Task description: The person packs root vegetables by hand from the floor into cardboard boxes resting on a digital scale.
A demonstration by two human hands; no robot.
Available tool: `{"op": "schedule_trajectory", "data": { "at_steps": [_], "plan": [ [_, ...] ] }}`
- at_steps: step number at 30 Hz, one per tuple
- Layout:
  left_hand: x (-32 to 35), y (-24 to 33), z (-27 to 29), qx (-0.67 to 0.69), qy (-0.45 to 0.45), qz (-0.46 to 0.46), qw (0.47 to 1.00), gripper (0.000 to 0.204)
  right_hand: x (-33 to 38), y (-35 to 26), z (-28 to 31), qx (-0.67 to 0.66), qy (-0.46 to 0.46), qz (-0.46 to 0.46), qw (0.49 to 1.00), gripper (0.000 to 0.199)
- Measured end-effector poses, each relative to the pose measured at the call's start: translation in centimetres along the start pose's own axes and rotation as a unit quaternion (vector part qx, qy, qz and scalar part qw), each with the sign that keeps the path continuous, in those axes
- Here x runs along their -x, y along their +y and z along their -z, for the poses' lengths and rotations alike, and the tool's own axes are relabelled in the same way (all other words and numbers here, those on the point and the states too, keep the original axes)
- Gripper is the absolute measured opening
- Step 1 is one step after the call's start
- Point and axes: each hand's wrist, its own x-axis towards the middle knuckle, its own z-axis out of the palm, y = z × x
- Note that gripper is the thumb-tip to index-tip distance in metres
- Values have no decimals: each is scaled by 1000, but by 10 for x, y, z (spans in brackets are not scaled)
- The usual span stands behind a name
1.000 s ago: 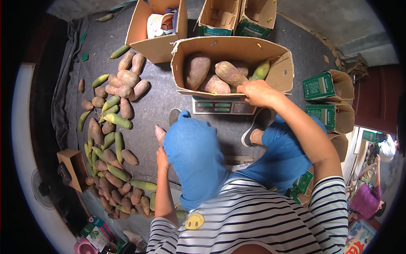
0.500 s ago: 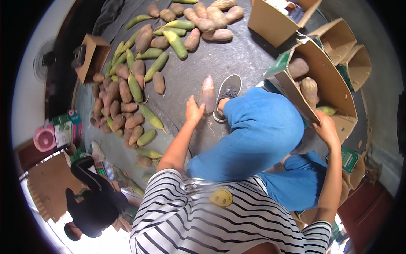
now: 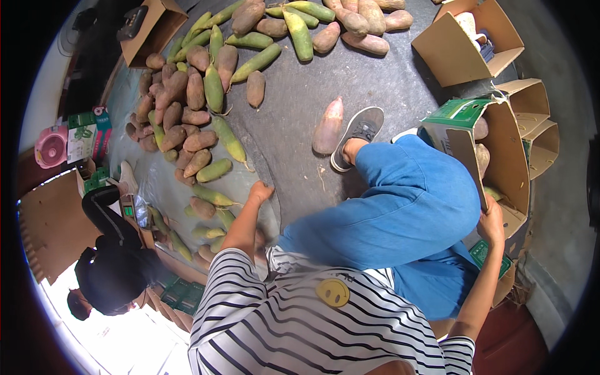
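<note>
My left hand (image 3: 262,190) is over the edge of the dark floor sheet, fingers curled together, with nothing visible in them. Beyond it, a large pinkish root vegetable (image 3: 329,127) lies on the sheet beside my grey shoe (image 3: 364,129), apart from the hand. My right hand (image 3: 491,221) grips the near edge of an open green-and-white cardboard box (image 3: 465,139) standing tilted at my right. Inside the box are pale root vegetables (image 3: 482,158) and part of a green one; its wall hides the rest.
Brownish-pink roots (image 3: 195,89) and long green radishes (image 3: 230,140) lie heaped at the left and far side. More open cartons (image 3: 447,61) stand at the right. Another person in black (image 3: 115,275) bends over at the lower left, near a pink fan (image 3: 51,147).
My left hand has drawn back from the pinkish root vegetable, leaving it on the sheet, and its fingers have curled in. My right hand still holds the box edge. The view has shifted.
</note>
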Motion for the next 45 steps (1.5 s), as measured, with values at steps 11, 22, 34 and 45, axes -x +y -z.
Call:
{"op": "schedule_trajectory", "data": {
  "at_steps": [11,22,34,45],
  "plan": [
    [-67,-24,65,262,313,-96,908,43,-3,18,-4,-42,-15,-11,999,47],
    [-100,4,72,353,364,-102,856,31,-3,26,-4,-97,-28,-51,994,46],
    [99,156,66,604,194,-143,760,33,-3,-4,7,41,-25,-13,999,31],
    [312,366,106,172,21,-720,672,27,0,19,4,52,9,45,998,20]
  ]
}}
